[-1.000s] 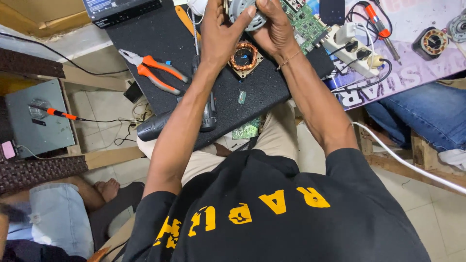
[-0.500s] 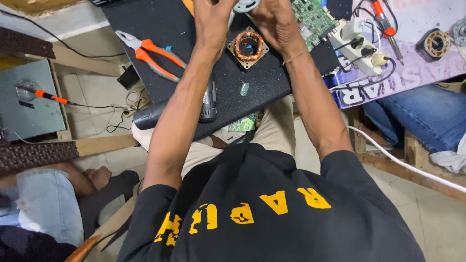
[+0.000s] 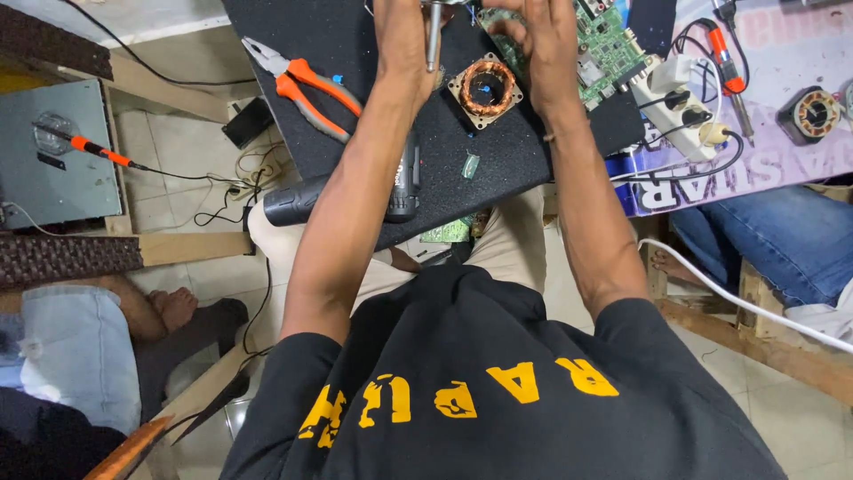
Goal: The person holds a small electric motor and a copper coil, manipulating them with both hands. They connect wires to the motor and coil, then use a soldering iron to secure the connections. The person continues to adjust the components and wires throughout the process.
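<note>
- Left hand at the far edge of the view, fingers closed around a thin metal shaft that hangs down from the grip; the shaft's top runs out of frame.
- Right hand just right of it, fingers curled in toward the same spot; what it grips, if anything, cannot be told — the fingertips are cut off by the frame edge.
- Copper-wound coil on a square plate lies on the black mat, directly near-side of both hands, between the two wrists.
- Green circuit board on the mat, just right of the right hand.
- Orange-handled pliers lie on the mat's left part, well apart from the hands.
- Black power tool lies at the mat's near-left edge, partly under the left forearm.
- White power strip with plugs sits right of the mat; an orange-handled soldering iron beside it.
- Second coil far right on the purple sheet.
</note>
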